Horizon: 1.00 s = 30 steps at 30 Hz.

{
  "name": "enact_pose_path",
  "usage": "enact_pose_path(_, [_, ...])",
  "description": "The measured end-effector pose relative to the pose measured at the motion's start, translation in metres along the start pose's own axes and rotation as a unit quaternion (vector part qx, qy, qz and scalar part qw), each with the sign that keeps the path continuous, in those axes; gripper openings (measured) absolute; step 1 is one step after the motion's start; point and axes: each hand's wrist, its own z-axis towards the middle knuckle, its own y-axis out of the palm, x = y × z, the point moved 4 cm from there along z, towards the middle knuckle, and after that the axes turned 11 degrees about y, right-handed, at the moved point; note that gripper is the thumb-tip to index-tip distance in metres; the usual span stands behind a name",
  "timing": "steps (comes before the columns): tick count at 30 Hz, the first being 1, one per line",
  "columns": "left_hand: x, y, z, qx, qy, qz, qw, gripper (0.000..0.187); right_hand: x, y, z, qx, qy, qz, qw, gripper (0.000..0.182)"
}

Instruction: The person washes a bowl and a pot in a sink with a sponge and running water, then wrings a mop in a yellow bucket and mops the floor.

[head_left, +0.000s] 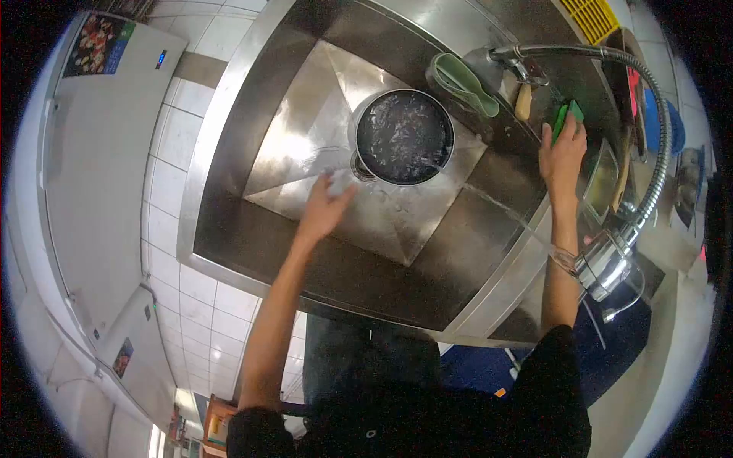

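In the head view a round black pan [405, 137] stands in the steel sink [305, 130], with water rippling inside it. A thin stream of water [504, 208] runs into it from the spray tap [607, 267] on the right. My left hand [327, 208] hovers over the sink floor just below the pan, fingers apart, slightly blurred and holding nothing. Over on the ledge right of the sink, my right hand [563, 156] has its fingers closed around a green sponge [566, 116]. The pan's handle cannot be made out.
A green oval container [462, 85] sits on the sink's back ledge, near a wooden-handled tool [524, 101]. The tap's flexible metal hose [663, 130] arches over the right side. A clear container [602, 182] is beside my right wrist. A yellow rack [589, 19] is at the back.
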Motion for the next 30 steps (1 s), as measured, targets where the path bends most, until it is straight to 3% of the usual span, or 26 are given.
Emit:
enact_pose_path(1, [0.003, 0.022, 0.028, 0.065, 0.110, 0.048, 0.991, 0.078, 0.017, 0.022, 0.004, -0.013, 0.022, -0.046, 0.999, 0.046])
enact_pose_path(3, [-0.004, 0.052, 0.080, 0.086, 0.108, 0.007, 0.990, 0.066, 0.035, 0.060, 0.004, -0.045, 0.066, -0.132, 0.988, 0.046])
enact_pose_path(4, [-0.005, 0.058, 0.098, 0.128, 0.121, 0.073, 0.982, 0.053, 0.027, 0.058, 0.004, -0.042, 0.090, -0.155, 0.983, 0.050])
enact_pose_path(5, [-0.007, 0.060, 0.106, 0.162, 0.129, 0.140, 0.968, 0.040, 0.022, 0.054, 0.006, -0.033, 0.069, -0.090, 0.993, 0.053])
enact_pose_path(8, [0.002, 0.060, 0.108, 0.095, 0.189, 0.160, 0.964, 0.021, 0.017, 0.031, 0.005, 0.018, -0.004, 0.062, 0.998, 0.066])
enact_pose_path(11, [0.016, 0.063, 0.087, 0.054, 0.183, 0.123, 0.974, 0.022, 0.025, 0.037, -0.004, -0.014, 0.101, 0.049, 0.994, 0.067])
enact_pose_path(14, [0.040, 0.076, 0.072, 0.082, 0.200, 0.183, 0.959, 0.020, 0.036, 0.039, -0.003, -0.065, 0.133, 0.179, 0.973, 0.066])
enact_pose_path(17, [0.041, 0.097, 0.069, 0.101, 0.220, 0.218, 0.946, 0.017, 0.028, 0.024, -0.012, -0.095, 0.203, 0.219, 0.950, 0.065])
enact_pose_path(18, [0.044, 0.101, 0.068, 0.109, 0.233, 0.199, 0.946, 0.015, 0.032, 0.031, -0.017, -0.031, 0.150, 0.235, 0.960, 0.069])
enact_pose_path(21, [0.047, 0.101, 0.061, 0.117, 0.250, 0.167, 0.947, 0.012, 0.026, 0.025, -0.048, -0.017, 0.215, 0.365, 0.906, 0.070])
enact_pose_path(25, [0.054, 0.100, 0.052, 0.086, 0.232, 0.165, 0.955, 0.011, 0.013, 0.021, -0.117, -0.104, 0.246, 0.296, 0.917, 0.063])
enact_pose_path(27, [0.064, 0.099, 0.052, 0.077, 0.237, 0.179, 0.952, 0.011, -0.001, 0.027, -0.155, -0.174, 0.292, 0.438, 0.832, 0.062])
enact_pose_path(29, [0.072, 0.096, 0.053, 0.067, 0.249, 0.218, 0.941, 0.013, -0.022, 0.022, -0.194, -0.310, 0.460, 0.494, 0.669, 0.062])
enact_pose_path(30, [0.077, 0.094, 0.051, 0.058, 0.257, 0.248, 0.932, 0.013, -0.021, 0.048, -0.228, -0.313, 0.430, 0.488, 0.692, 0.062])
